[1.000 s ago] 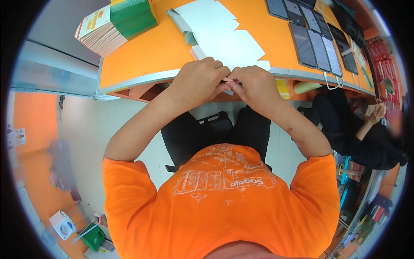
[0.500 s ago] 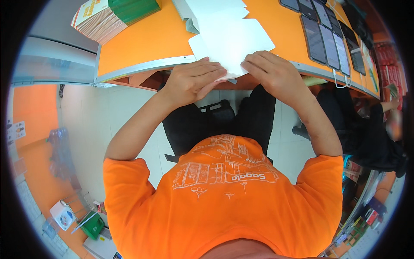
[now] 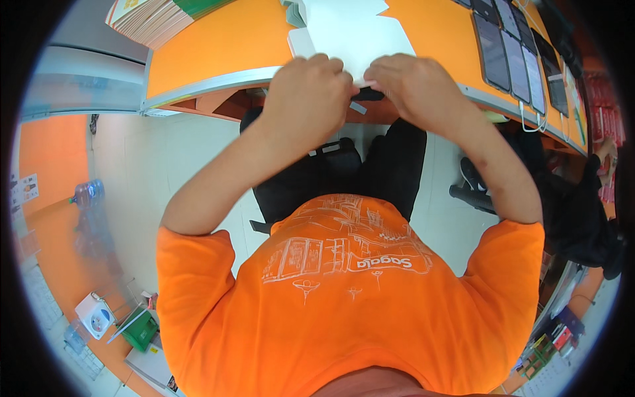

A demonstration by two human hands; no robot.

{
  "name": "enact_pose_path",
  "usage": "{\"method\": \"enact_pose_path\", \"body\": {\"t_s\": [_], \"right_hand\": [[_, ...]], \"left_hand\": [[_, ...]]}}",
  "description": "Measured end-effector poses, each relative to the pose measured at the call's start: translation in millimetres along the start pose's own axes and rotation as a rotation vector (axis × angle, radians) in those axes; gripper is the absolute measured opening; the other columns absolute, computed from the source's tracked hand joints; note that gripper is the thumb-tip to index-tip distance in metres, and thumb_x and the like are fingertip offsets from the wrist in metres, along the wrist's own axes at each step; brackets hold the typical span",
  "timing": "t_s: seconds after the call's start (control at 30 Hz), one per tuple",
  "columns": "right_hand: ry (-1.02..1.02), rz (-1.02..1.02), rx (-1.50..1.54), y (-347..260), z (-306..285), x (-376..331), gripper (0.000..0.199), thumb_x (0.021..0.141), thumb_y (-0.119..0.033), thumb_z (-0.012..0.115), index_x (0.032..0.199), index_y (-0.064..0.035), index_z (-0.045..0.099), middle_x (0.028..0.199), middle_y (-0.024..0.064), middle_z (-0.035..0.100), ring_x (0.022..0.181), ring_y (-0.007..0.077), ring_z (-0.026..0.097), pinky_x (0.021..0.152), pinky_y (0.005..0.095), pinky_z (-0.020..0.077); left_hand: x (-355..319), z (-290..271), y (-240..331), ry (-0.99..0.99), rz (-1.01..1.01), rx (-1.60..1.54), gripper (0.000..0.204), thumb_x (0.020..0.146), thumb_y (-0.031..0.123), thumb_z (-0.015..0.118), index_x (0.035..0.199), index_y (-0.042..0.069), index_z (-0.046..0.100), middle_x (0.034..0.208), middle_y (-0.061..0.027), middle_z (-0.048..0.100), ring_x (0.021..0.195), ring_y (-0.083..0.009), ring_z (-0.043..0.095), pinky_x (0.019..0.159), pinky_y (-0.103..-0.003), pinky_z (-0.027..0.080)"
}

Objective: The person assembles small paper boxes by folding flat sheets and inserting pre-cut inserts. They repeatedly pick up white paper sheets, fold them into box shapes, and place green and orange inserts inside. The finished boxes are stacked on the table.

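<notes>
A white cardboard box blank (image 3: 354,41), partly unfolded with flaps at its sides, lies on the orange table and reaches to its near edge. My left hand (image 3: 309,89) is closed on the near edge of the blank, knuckles up, its fingertips mostly hidden. Beside it, my right hand (image 3: 417,81) pinches the same edge between thumb and fingers. The two hands are close together over the front rim of the table, and the part of the blank between them is small in view.
The orange table (image 3: 218,51) has a metal front rim. At its far left lies a stack of booklets (image 3: 149,23). Several phones (image 3: 493,56) with a white cable (image 3: 527,122) lie on the right. A person in black (image 3: 575,221) sits farther right. Water bottles (image 3: 92,212) are at left.
Both hands have moved closer together along the near edge of the blank. My left hand has turned knuckles up and its fingers have curled. The whole view has shifted slightly.
</notes>
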State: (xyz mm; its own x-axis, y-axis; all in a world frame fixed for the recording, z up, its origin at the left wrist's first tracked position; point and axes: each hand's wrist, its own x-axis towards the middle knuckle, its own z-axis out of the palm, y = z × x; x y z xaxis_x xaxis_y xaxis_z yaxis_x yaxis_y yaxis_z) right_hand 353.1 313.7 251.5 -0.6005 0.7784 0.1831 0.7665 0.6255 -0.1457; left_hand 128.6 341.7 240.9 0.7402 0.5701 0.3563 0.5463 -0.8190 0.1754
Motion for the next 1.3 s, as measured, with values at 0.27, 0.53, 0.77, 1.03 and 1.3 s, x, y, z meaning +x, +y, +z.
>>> {"method": "enact_pose_path", "body": {"t_s": [0.27,0.53,0.77,1.03,1.3], "right_hand": [[-0.445,0.045,0.451,48.9,-27.9,67.0,0.02,0.083,-0.015,0.077,0.091,0.001,0.07,0.079,0.0142,0.07,0.071,0.0257,0.066,0.067,0.0373,0.0518],[-0.721,0.143,0.267,59.7,-22.8,99.9,0.036,0.079,-0.03,0.086,0.091,-0.0009,0.067,0.077,0.0089,0.069,0.072,0.0204,0.065,0.063,0.0369,0.0513],[-0.466,0.188,0.286,55.7,-25.2,79.9,0.028,0.085,-0.021,0.081,0.089,0.0002,0.064,0.075,0.009,0.065,0.07,0.0195,0.062,0.064,0.0362,0.0482],[-0.546,0.348,0.317,64.8,-28.9,82.7,0.047,0.07,-0.029,0.094,0.087,-0.0016,0.059,0.077,0.0072,0.062,0.071,0.0186,0.059,0.063,0.0331,0.046],[-0.608,0.408,0.145,62.0,-23.4,95.6,0.056,0.065,-0.036,0.096,0.09,-0.0006,0.06,0.076,0.009,0.062,0.069,0.0213,0.059,0.062,0.0347,0.047]], "left_hand": [[37.8,-18.0,-33.4,-0.43,-0.19,-0.15,0.029,0.091,0.027,0.068,0.102,0.001,0.077,0.086,-0.0192,0.072,0.075,-0.0357,0.069,0.071,-0.044,0.054],[77.2,-25.0,-58.6,-0.821,-0.248,-0.226,0.046,0.088,0.046,0.074,0.094,0.001,0.076,0.083,-0.0153,0.07,0.077,-0.0253,0.068,0.07,-0.039,0.053],[84.3,-19.9,-64.8,-0.875,-0.272,-0.335,0.055,0.081,0.053,0.081,0.091,0.0,0.073,0.074,-0.0089,0.065,0.071,-0.0205,0.064,0.064,-0.036,0.051],[95.5,-31.9,-61.4,-0.963,-0.326,-0.316,0.063,0.08,0.051,0.083,0.086,-0.01,0.071,0.078,-0.0135,0.067,0.07,-0.0237,0.068,0.065,-0.035,0.058],[101.9,-31.3,-53.1,-1.014,-0.364,-0.261,0.06,0.085,0.046,0.081,0.091,-0.013,0.071,0.085,-0.0193,0.071,0.077,-0.026,0.072,0.064,-0.034,0.06]]}}
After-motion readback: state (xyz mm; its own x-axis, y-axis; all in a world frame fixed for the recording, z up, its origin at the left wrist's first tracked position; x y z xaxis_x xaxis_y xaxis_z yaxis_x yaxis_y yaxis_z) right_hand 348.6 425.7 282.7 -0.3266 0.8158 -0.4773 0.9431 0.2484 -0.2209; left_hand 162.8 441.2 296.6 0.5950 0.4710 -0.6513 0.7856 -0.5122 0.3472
